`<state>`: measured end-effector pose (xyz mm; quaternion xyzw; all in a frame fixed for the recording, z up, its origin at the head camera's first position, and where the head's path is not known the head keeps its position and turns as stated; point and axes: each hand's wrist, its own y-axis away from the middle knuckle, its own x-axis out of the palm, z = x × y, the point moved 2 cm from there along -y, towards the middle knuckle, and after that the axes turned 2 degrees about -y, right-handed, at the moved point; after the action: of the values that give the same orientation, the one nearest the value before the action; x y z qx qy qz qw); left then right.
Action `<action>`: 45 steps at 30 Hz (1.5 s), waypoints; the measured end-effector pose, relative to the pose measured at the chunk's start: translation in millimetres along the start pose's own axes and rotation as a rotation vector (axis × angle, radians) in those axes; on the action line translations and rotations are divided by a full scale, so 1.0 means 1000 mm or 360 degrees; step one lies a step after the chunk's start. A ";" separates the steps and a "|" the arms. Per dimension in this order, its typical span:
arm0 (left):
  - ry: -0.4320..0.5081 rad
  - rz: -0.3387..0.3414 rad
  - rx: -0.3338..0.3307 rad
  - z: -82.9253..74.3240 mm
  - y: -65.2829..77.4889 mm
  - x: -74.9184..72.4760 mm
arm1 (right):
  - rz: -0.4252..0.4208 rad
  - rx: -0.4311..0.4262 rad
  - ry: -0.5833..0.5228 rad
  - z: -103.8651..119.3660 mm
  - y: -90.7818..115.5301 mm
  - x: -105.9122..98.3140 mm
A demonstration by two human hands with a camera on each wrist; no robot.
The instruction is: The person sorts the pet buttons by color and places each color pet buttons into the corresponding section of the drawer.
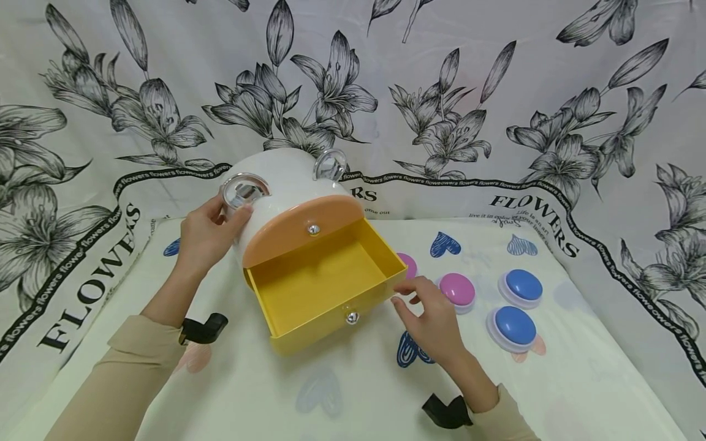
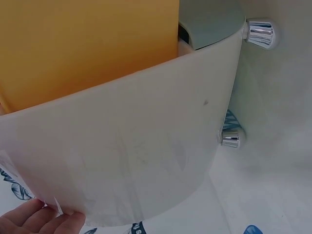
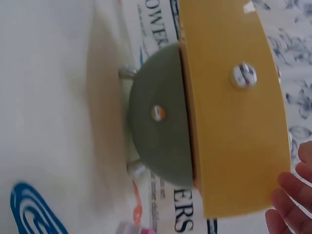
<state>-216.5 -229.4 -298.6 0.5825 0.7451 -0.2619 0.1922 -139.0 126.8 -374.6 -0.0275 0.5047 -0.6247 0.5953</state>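
Note:
A small rounded white drawer cabinet [image 1: 281, 168] stands at the center, with an orange top drawer front [image 1: 303, 233] and chrome knobs. Its middle yellow drawer [image 1: 325, 285] is pulled far out and is empty inside. In the right wrist view, a grey-green drawer front [image 3: 161, 117] shows beyond the yellow one. My left hand [image 1: 212, 229] grips the cabinet's left side, thumb on top beside a shiny round ornament [image 1: 244, 191]; its fingers [image 2: 46, 219] curl at the shell's edge. At the yellow drawer's front right corner is my right hand [image 1: 430, 315], fingers loosely bent, fingertips right at the edge.
To the right on the pale heart-print cloth sit two blue push buttons [image 1: 524, 285] on white bases and a pink one [image 1: 458, 289]. Another pink button [image 1: 408, 265] is partly hidden behind the yellow drawer. A flower-print curtain [image 1: 430, 73] hangs behind.

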 end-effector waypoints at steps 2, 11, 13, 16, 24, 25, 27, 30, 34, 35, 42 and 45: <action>-0.0003 0.0001 -0.0005 0.000 0.000 0.000 | -0.0051 0.0060 0.0033 -0.009 -0.001 -0.005; -0.0016 -0.0001 -0.0005 0.001 -0.001 -0.001 | -0.0142 0.0520 0.0136 -0.059 -0.001 -0.026; -0.0013 -0.0001 -0.0001 0.001 -0.001 -0.001 | -0.0134 0.0599 0.0142 -0.071 0.002 -0.029; -0.0012 -0.0001 0.0001 0.001 -0.001 -0.001 | -0.0088 0.0729 0.0173 -0.088 0.007 -0.032; -0.0017 -0.0018 0.0010 0.002 -0.001 0.000 | 0.0131 0.0998 0.0222 -0.116 0.022 -0.032; -0.0016 -0.0017 0.0009 0.002 -0.001 0.000 | 0.0158 0.1025 0.0228 -0.118 0.024 -0.031; -0.0018 -0.0019 0.0009 0.002 -0.001 0.000 | 0.0214 0.1085 0.0239 -0.123 0.028 -0.029; -0.0022 -0.0017 0.0001 0.002 -0.001 0.000 | 0.0285 0.1153 0.0242 -0.130 0.032 -0.026; -0.0023 -0.0015 -0.0007 0.002 -0.001 0.000 | 0.0339 0.1214 0.0248 -0.134 0.036 -0.022; -0.0021 -0.0014 -0.0009 0.002 -0.001 0.000 | 0.0348 0.1229 0.0252 -0.134 0.037 -0.022; -0.0007 0.0000 -0.0033 0.001 -0.001 0.000 | 0.0377 0.1339 0.0227 -0.139 0.044 -0.020; -0.0010 0.0000 -0.0033 0.001 -0.001 0.000 | 0.0365 0.1354 0.0215 -0.141 0.046 -0.019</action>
<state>-217.5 -230.0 -299.0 0.5797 0.7471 -0.2560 0.2007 -190.5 235.9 -463.0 0.3169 0.2403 -0.7070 0.5848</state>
